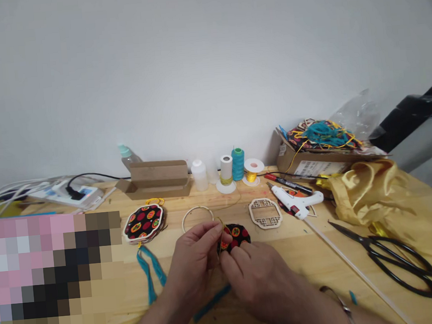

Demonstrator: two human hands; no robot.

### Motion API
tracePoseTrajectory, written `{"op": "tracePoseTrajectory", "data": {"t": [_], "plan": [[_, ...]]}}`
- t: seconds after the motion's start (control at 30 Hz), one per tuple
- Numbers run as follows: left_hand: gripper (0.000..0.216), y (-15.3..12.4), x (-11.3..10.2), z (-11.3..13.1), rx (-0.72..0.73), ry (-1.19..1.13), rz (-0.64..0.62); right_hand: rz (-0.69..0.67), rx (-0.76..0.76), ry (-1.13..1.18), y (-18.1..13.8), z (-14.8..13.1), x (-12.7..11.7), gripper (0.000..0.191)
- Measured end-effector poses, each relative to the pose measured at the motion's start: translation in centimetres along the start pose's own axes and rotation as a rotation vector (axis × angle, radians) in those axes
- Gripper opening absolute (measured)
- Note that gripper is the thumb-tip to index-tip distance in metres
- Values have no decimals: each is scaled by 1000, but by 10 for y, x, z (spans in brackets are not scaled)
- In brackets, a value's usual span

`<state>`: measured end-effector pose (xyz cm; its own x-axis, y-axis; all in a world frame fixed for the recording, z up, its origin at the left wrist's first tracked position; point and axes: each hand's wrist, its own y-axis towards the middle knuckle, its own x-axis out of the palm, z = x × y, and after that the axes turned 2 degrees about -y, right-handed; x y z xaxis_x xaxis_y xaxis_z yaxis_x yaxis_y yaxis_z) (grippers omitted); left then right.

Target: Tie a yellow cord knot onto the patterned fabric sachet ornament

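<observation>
My left hand [199, 251] is closed, its thumb and forefinger pinching a thin gold cord [221, 232]. That cord runs down to the curled fingers of my right hand [251, 267], which are also closed on it, though the fingertips are partly hidden. Just behind both hands lies a black fabric piece with red and orange round motifs [241, 234], partly covered by my fingers. A strip of teal ribbon [213, 302] shows below, between my forearms. Beyond my left hand rests a pale ring [183, 219], and a wooden lattice frame [252, 215] lies to the right.
At left lies a patterned pendant [144, 222] with teal ribbon tails. A glue gun [297, 199], black scissors [366, 242] and gold cloth [377, 193] occupy the right. Behind stand an open cardboard box [160, 179], a teal thread spool [238, 165] and a filled carton [311, 168].
</observation>
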<state>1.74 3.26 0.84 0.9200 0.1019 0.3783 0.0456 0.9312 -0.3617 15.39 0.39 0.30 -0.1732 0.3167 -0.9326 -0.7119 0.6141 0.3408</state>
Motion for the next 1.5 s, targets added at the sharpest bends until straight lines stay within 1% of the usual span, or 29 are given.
{"op": "tracePoseTrajectory", "data": {"t": [0.07,0.1,0.13,0.17,0.2,0.23,0.3,0.37,0.4,0.43,0.5,0.6,0.73,0.8,0.87,1.0,1.3,1.5], "plan": [[15,0,-1,0,-11,-16,-5,-4,-73,12,2,1,-2,21],[15,0,0,0,-20,-26,-2,7,-98,54,3,3,-3,18],[15,0,0,1,-29,-39,5,30,-98,122,4,6,-5,16],[15,-1,1,1,-35,-52,15,61,-62,214,5,9,-7,16],[14,-2,2,2,-40,-64,25,102,14,324,6,12,-8,18],[14,-2,4,2,-42,-75,32,150,127,440,7,16,-8,20],[13,-4,6,3,-44,-91,31,224,405,672,10,23,-6,19],[11,-5,8,4,-54,-97,10,222,644,928,13,29,-2,14],[11,-6,9,3,-57,-88,-7,192,725,1075,15,30,1,12],[10,-6,9,3,-59,-70,-29,149,782,1218,16,31,3,12],[9,-7,9,2,-53,-10,-80,72,843,1457,18,31,7,15],[8,-8,10,2,-14,106,-135,8,868,1621,20,27,6,18],[11,-10,12,3,36,210,-185,-6,915,1642,22,26,1,17],[11,-10,12,4,22,201,-194,-4,963,1648,23,28,-1,16],[9,-10,12,5,7,177,-175,-2,992,1652,24,30,-2,16],[8,-10,11,4,-10,179,-140,20,977,1620,24,32,-2,17],[12,-11,10,2,-16,196,-157,55,951,1572,22,34,-1,18],[14,-10,9,1,13,247,-142,44,967,1589,23,34,-1,19]]}}
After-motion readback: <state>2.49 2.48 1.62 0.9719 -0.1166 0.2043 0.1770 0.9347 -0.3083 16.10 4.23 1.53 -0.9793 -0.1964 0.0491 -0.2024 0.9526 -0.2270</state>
